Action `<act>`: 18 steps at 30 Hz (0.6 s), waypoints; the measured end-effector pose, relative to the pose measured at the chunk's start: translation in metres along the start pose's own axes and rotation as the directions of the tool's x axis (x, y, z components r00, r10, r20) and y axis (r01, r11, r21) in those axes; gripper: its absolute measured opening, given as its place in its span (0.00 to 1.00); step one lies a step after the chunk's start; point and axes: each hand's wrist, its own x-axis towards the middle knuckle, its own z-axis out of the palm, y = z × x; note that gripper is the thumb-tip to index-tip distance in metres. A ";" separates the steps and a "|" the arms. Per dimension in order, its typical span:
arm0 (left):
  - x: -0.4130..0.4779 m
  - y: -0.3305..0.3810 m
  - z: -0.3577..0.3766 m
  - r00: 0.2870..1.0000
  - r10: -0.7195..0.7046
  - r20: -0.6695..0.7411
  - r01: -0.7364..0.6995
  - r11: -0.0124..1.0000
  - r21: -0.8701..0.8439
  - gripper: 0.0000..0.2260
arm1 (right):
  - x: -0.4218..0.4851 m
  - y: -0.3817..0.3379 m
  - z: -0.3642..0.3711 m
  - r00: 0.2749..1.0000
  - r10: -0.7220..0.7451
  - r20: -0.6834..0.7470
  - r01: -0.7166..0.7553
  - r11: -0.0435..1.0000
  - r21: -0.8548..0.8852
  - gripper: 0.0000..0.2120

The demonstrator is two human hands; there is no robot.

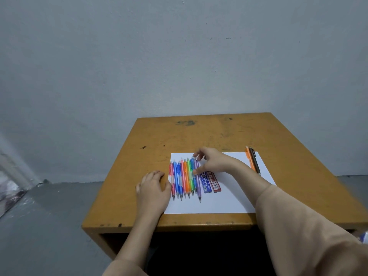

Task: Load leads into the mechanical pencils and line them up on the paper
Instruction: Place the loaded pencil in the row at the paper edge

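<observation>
Mechanical pencils [184,179] in pink, blue, orange and green lie side by side on the left part of a white sheet of paper [229,200], tips pointing to the near edge. The paper lies on a worn yellow-brown desk [199,132] that stands against a grey wall [179,56].

At the right end of the row a purple pencil [199,187] lies a little nearer than the others, its tip reaching past theirs. Just to its right, on the paper, are a blue lead case [207,183] and a red lead case [216,183], touching each other.

The right hand [213,162] hangs over the far end of the row with its fingers spread and loosely bent. Its forefinger tip is at the far end of the purple pencil and its thumb tip is beside the barrel, touching rather than clasping.

The left hand [153,188] rests flat, palm down, at the left edge of the paper, fingers relaxed, just beside the pink pencil [172,182].

An orange pencil [250,160] and a dark pencil [255,163] lie together at the far right corner of the paper, well apart from the row. A beige sleeve [308,226] covers the right forearm.
</observation>
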 end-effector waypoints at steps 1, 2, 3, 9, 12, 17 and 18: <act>0.000 0.000 0.000 1.000 -0.001 0.000 0.001 1.000 0.001 0.20 | -0.002 -0.002 0.000 0.999 -0.023 -0.026 0.023 0.999 0.022 0.25; 0.000 -0.001 0.000 1.000 0.000 -0.003 0.000 1.000 0.001 0.20 | -0.004 -0.003 0.000 0.998 -0.045 -0.051 0.048 0.997 0.062 0.23; 0.000 -0.001 0.000 1.000 0.001 -0.006 -0.001 1.000 0.001 0.19 | -0.006 -0.006 -0.001 0.996 -0.054 -0.072 0.064 0.989 0.136 0.21; 0.001 -0.001 0.001 1.000 -0.006 -0.015 0.006 1.000 -0.023 0.18 | -0.024 -0.019 -0.001 0.971 -0.072 -0.226 0.173 0.867 0.467 0.13; 0.000 0.001 -0.002 0.999 -0.017 -0.036 0.015 0.997 -0.072 0.16 | -0.034 -0.024 -0.001 0.946 -0.089 -0.310 0.247 0.820 0.517 0.11; -0.006 0.005 -0.007 0.997 -0.014 -0.082 0.002 0.990 -0.140 0.15 | -0.052 -0.027 0.001 0.887 -0.083 -0.454 0.345 0.773 0.532 0.13; -0.008 0.007 -0.007 0.995 0.003 -0.099 -0.018 0.989 -0.150 0.15 | -0.055 -0.027 0.003 0.875 -0.075 -0.478 0.356 0.770 0.530 0.13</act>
